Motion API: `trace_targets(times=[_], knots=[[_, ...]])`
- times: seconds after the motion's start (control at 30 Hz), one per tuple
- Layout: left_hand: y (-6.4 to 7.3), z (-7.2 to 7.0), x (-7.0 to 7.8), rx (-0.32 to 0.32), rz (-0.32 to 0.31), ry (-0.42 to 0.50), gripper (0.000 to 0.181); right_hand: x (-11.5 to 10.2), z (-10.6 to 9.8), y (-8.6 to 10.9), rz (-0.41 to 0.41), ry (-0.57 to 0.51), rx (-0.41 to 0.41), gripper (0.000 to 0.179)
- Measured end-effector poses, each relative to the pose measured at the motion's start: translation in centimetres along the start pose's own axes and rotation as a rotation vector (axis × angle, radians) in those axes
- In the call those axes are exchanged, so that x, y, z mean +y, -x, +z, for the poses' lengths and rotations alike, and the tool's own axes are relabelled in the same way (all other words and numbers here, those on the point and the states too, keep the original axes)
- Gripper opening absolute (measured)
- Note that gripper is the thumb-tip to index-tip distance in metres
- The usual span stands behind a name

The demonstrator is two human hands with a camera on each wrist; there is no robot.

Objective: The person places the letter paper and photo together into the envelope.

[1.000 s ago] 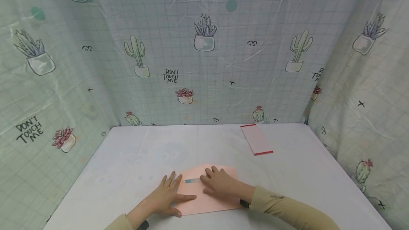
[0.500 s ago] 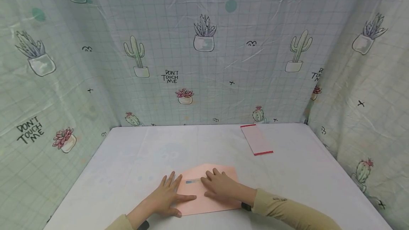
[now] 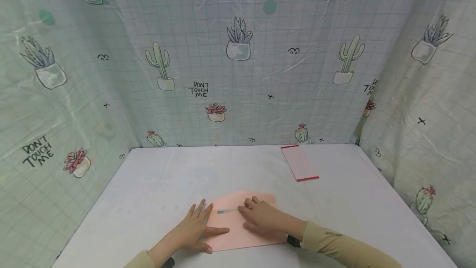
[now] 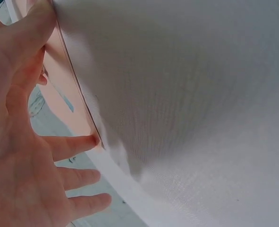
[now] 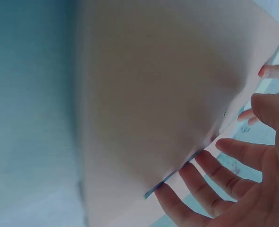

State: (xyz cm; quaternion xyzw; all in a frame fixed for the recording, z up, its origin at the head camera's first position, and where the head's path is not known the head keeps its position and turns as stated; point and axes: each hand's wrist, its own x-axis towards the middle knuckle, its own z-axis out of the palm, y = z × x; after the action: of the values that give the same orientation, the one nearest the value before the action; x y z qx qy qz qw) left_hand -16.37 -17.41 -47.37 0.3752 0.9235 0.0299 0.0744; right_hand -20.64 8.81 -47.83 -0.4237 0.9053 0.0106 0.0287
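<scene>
A flat peach paper piece (image 3: 227, 239), its far edge rising to a low point like an envelope's, lies on the table at front centre. Across it runs a narrow strip (image 3: 224, 211) that looks like tape, blue at the left end and fading paler to the right. My left hand (image 3: 194, 227) rests with spread fingers on the paper's left side, thumb reaching inward. My right hand (image 3: 263, 217) is over the right half, bent fingertips on the strip and covering its right end. In the right wrist view, several fingertips (image 5: 162, 190) line up along the blue strip (image 5: 170, 175).
At the back right of the white table (image 3: 167, 177) lies a pale pink rectangular sheet (image 3: 299, 162) with red bands at both short ends. A curtain (image 3: 238, 77) printed with cacti stands behind the table and along both sides.
My right hand has slid slightly to the right along the strip, uncovering a little more of it. My left hand and the paper have stayed in place.
</scene>
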Motion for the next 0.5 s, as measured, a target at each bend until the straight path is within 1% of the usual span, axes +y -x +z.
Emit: trace_targets(times=[0.1, 0.23, 0.33, 0.5], knots=[[0.0, 0.2, 0.0, 0.017, 0.004, -0.007, 0.063, 0.8, 0.0, 0.6, 0.001, -0.036, 0.035, 0.044], [0.0, 0.1, 0.2, 0.038, 0.013, -0.014, 0.063, 1.7, -0.3, 1.6, 0.049, -0.122, 0.057, 0.041], [0.0, -0.1, 0.3, 0.041, 0.013, -0.017, 0.063, 2.4, -0.4, 2.3, 0.089, -0.203, 0.062, 0.039], [0.1, -0.2, 0.4, 0.04, 0.003, -0.013, 0.063, 3.4, -0.3, 3.4, 0.146, -0.315, 0.043, 0.037]])
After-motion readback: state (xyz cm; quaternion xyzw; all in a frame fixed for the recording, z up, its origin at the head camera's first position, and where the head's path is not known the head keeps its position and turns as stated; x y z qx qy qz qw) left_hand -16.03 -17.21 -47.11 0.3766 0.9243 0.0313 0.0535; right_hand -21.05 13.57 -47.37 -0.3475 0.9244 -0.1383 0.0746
